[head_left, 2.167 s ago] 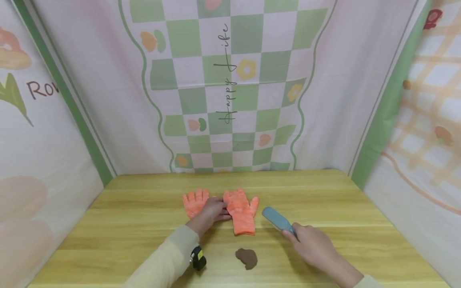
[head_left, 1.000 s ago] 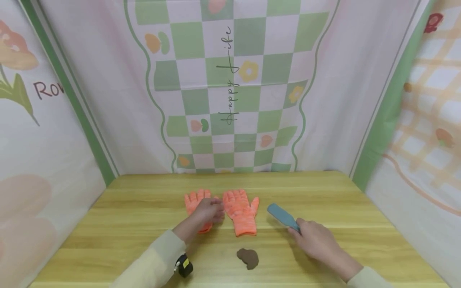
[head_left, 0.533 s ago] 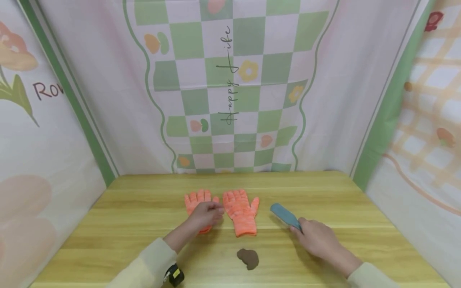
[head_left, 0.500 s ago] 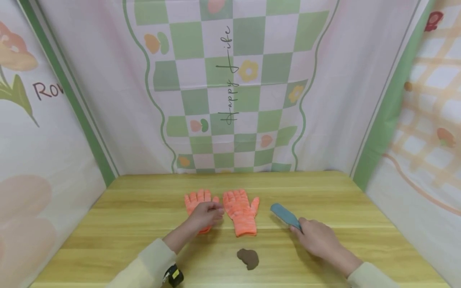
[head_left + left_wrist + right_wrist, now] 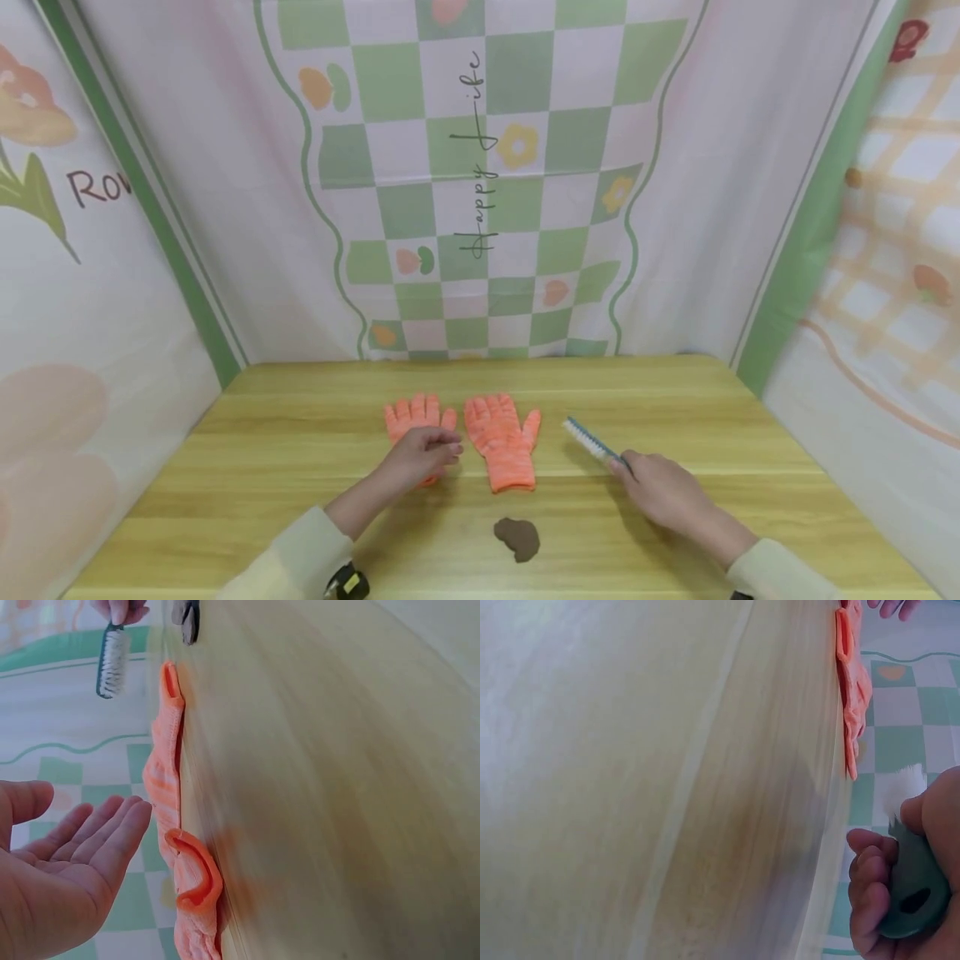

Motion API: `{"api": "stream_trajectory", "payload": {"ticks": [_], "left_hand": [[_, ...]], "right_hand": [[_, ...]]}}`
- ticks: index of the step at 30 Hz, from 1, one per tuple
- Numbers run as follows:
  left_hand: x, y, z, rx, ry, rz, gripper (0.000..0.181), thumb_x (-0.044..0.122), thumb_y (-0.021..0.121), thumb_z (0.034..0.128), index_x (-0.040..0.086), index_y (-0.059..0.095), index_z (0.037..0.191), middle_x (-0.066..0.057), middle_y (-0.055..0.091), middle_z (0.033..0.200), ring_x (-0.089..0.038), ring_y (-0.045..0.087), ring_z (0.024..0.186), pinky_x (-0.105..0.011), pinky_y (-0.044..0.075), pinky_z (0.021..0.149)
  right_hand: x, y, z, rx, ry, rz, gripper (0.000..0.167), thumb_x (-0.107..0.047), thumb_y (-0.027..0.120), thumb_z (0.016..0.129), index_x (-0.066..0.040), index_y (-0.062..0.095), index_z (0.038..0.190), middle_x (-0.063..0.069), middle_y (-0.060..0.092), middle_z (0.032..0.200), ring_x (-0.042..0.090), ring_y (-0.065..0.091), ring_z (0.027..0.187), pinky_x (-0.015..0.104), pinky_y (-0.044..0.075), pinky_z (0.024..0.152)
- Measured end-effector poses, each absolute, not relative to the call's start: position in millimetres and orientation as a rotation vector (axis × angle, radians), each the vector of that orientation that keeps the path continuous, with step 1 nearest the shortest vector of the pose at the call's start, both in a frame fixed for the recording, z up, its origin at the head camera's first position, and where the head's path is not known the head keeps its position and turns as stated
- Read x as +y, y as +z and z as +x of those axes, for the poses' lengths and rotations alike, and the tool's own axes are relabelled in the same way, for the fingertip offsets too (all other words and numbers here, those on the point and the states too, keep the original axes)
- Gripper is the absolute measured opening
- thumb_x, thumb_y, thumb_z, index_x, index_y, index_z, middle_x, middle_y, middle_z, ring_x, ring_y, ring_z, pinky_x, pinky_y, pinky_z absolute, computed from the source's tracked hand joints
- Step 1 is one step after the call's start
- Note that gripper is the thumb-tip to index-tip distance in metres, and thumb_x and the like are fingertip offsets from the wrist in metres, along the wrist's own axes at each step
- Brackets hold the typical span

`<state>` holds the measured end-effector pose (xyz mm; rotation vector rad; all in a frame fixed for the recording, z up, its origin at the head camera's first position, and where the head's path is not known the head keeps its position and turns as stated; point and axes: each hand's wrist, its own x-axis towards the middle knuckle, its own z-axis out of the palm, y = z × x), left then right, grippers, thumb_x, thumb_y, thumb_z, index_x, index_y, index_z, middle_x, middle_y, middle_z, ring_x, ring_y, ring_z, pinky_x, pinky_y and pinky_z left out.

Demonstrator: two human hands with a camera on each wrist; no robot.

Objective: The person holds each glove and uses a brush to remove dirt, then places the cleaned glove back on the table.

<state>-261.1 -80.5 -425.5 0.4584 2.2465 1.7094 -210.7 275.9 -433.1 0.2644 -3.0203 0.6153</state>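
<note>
My right hand grips the handle of a blue scrub brush, held above the table to the right of the gloves. Its white bristles show in the left wrist view, and the handle end fills my palm in the right wrist view. My left hand hovers over the left orange knit glove and hides part of it. Its fingers are extended and hold nothing. Beside it the other orange glove lies flat, cuff toward me.
A dark brown flat blob lies on the wooden table, in front of the right glove. Patterned fabric hangs behind the table and along both sides. A black wrist device sits at my left sleeve.
My left hand has drawn back left from between the gloves to above the left one. The brush has shifted slightly right and turned, so its bristles now show instead of its blue back.
</note>
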Motion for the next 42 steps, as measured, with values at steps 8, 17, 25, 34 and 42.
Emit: {"api": "stream_trajectory", "payload": {"ticks": [8, 17, 25, 34, 42], "left_hand": [[-90, -425, -256, 2.553, 1.49, 0.643, 0.031, 0.016, 0.058, 0.0992, -0.004, 0.061, 0.123, -0.013, 0.065, 0.115, -0.027, 0.061, 0.107, -0.039, 0.053, 0.088], [-100, -432, -255, 2.696, 1.373, 0.77, 0.029, 0.013, 0.058, 0.0984, -0.004, 0.061, 0.123, -0.015, 0.064, 0.118, -0.03, 0.062, 0.108, -0.043, 0.052, 0.09], [-108, -440, -258, 2.753, 1.307, 0.791, 0.031, 0.012, 0.059, 0.0977, -0.005, 0.059, 0.124, -0.017, 0.063, 0.12, -0.032, 0.062, 0.107, -0.043, 0.052, 0.09], [-109, -437, -255, 2.809, 1.275, 0.757, 0.03, 0.013, 0.061, 0.097, -0.002, 0.061, 0.123, -0.016, 0.065, 0.119, -0.03, 0.063, 0.106, -0.041, 0.055, 0.085], [-112, -434, -253, 2.864, 1.222, 0.727, 0.031, 0.013, 0.062, 0.0961, 0.0, 0.062, 0.124, -0.015, 0.064, 0.12, -0.03, 0.063, 0.104, -0.044, 0.054, 0.085]], "right_hand": [[277, -434, -222, -3.002, 0.717, 0.338, 0.019, -0.017, 0.055, 0.099, -0.007, 0.06, 0.083, 0.001, 0.051, 0.066, 0.014, 0.045, 0.057, 0.028, 0.042, 0.049], [278, -440, -230, -3.026, 0.776, 0.342, 0.024, -0.017, 0.076, 0.083, -0.003, 0.06, 0.094, 0.002, 0.062, 0.084, 0.014, 0.049, 0.068, 0.03, 0.043, 0.056], [273, -444, -231, -3.03, 0.802, 0.303, 0.026, -0.006, 0.073, 0.08, -0.002, 0.055, 0.099, 0.011, 0.065, 0.093, 0.017, 0.056, 0.075, 0.036, 0.052, 0.064], [275, -449, -232, -3.043, 0.714, 0.321, 0.026, -0.009, 0.07, 0.082, -0.002, 0.054, 0.102, 0.017, 0.065, 0.097, 0.023, 0.062, 0.081, 0.044, 0.055, 0.07], [271, -446, -228, -3.098, 0.633, 0.254, 0.018, -0.012, 0.067, 0.088, -0.004, 0.051, 0.093, 0.007, 0.057, 0.08, 0.017, 0.049, 0.064, 0.032, 0.044, 0.055]]}}
